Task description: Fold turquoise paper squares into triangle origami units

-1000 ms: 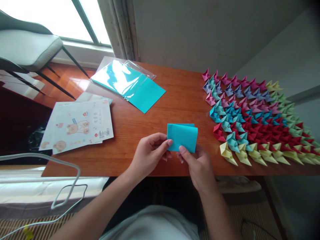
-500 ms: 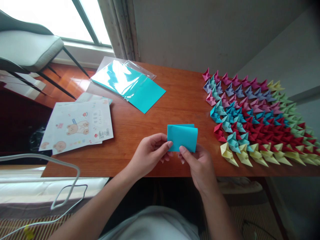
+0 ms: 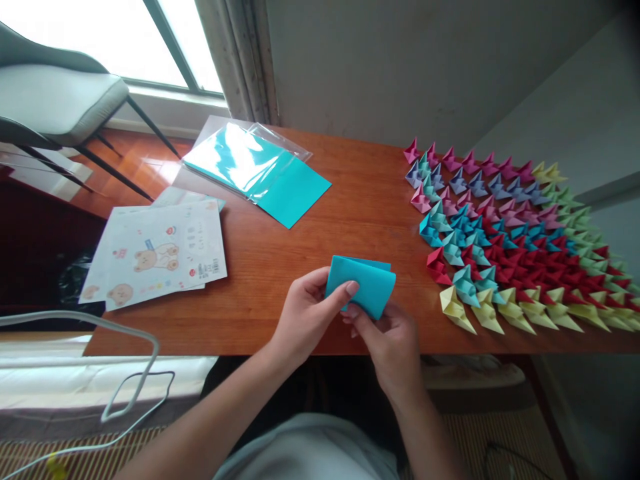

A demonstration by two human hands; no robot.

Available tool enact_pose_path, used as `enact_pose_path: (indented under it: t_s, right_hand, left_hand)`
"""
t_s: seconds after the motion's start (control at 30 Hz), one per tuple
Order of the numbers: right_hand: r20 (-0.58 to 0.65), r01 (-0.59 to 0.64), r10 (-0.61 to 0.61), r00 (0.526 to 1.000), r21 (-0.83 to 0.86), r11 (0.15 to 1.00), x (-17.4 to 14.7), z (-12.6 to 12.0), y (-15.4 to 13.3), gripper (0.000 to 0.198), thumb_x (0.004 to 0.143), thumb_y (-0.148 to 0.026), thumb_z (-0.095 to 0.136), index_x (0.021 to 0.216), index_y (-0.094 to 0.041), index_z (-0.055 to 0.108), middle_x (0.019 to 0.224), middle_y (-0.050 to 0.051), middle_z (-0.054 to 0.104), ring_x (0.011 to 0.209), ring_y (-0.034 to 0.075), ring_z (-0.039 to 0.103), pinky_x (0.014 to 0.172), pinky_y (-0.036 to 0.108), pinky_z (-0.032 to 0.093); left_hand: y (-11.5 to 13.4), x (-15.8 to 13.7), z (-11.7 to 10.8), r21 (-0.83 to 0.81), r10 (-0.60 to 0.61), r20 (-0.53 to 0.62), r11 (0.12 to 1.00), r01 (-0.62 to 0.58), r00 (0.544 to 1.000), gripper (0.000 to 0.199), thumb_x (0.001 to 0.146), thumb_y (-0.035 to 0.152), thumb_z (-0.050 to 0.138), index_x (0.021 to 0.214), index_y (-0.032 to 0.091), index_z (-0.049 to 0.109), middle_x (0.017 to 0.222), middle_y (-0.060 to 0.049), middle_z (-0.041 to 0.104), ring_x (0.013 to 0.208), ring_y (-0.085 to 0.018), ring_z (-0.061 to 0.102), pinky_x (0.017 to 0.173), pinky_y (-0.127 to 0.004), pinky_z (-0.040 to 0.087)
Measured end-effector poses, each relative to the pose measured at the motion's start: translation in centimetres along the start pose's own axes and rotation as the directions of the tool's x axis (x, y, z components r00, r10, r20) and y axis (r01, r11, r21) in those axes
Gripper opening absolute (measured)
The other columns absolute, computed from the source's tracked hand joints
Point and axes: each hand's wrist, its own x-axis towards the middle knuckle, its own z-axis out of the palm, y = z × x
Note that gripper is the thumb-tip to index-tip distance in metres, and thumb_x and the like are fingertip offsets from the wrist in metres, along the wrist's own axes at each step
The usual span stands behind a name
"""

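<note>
Light source: window, upper left, burnt out to white. Glare: plastic sleeve, upper left of centre; sheen on floor, left. Dim: wall, upper right, corner blackened. Distortion: stretching toward side edges. Soft: shirt, bottom centre.

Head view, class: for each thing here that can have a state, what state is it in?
Blue paper: folded over, held
Left hand: closed on the paper
Right hand: closed on the paper
Teal sheets: flat, partly under clear plastic
Paper figures: folded, in rows
Printed sheets: flat, overlapping
Curtain: hanging in folds
</note>
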Motion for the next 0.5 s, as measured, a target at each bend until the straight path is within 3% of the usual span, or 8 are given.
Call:
enact_pose_path:
  t_s: [0.2,0.23,0.37,0.43,0.5]
  right_hand:
    - [0.164,0.029,-0.023,0.986,-0.035,0.999,-0.1,-1.8,-0.9,0.029,0.085,-0.046,0.074,0.099,-0.021,0.074,0.092,0.006,0.078,0.084,0.023,0.073,0.077,0.034,0.06]
    - [0.165,0.056,-0.046,0.985,-0.059,0.997,-0.1,-2.3,-1.2,0.029,0.088,-0.048,0.07,0.099,-0.022,0.074,0.094,0.006,0.077,0.086,0.023,0.073,0.077,0.033,0.059]
    - [-0.033,0.215,-0.222,0.974,-0.159,0.964,0.3,-4.0,-2.8,0.028,0.097,-0.046,0.057,0.106,-0.023,0.071,0.102,0.007,0.073,0.095,0.023,0.068,0.076,0.032,0.055]
    - [-0.031,0.302,-0.319,0.947,-0.248,0.921,0.8,-4.2,-3.6,0.021,0.097,-0.039,0.058,0.104,-0.024,0.07,0.107,0.007,0.071,0.102,0.024,0.065,0.084,0.035,0.053]
    - [0.049,0.391,-0.395,0.917,-0.306,0.868,1.4,-4.0,-4.3,0.015,0.096,-0.034,0.059,0.099,-0.024,0.071,0.111,0.008,0.069,0.109,0.025,0.063,0.09,0.037,0.052]
  left_hand:
    - [0.1,0.0,-0.5,0.163,0.1,-0.004,0.982,-0.098,0.995,0.032,0.089,0.044,0.068,0.075,0.015,0.061,0.069,0.001,0.053,0.066,-0.012,0.048,0.062,-0.023,0.043]
    - [0.2,0.0,-0.8,0.208,0.125,-0.007,0.971,-0.12,0.992,0.033,0.089,0.045,0.067,0.074,0.016,0.061,0.069,0.001,0.052,0.066,-0.012,0.046,0.062,-0.022,0.042]
    - [0.3,0.2,-1.8,0.323,0.158,0.012,0.934,-0.153,0.987,0.038,0.093,0.048,0.061,0.072,0.017,0.055,0.065,0.003,0.047,0.061,-0.011,0.042,0.056,-0.022,0.036]
    - [0.1,0.2,-2.0,0.356,0.139,0.05,0.923,-0.148,0.989,0.037,0.095,0.048,0.058,0.073,0.018,0.054,0.063,0.003,0.048,0.058,-0.011,0.044,0.055,-0.022,0.036]
    - [-0.1,0.2,-2.1,0.39,0.119,0.101,0.909,-0.149,0.988,0.034,0.096,0.046,0.056,0.076,0.018,0.054,0.063,0.003,0.05,0.057,-0.011,0.047,0.054,-0.022,0.037]
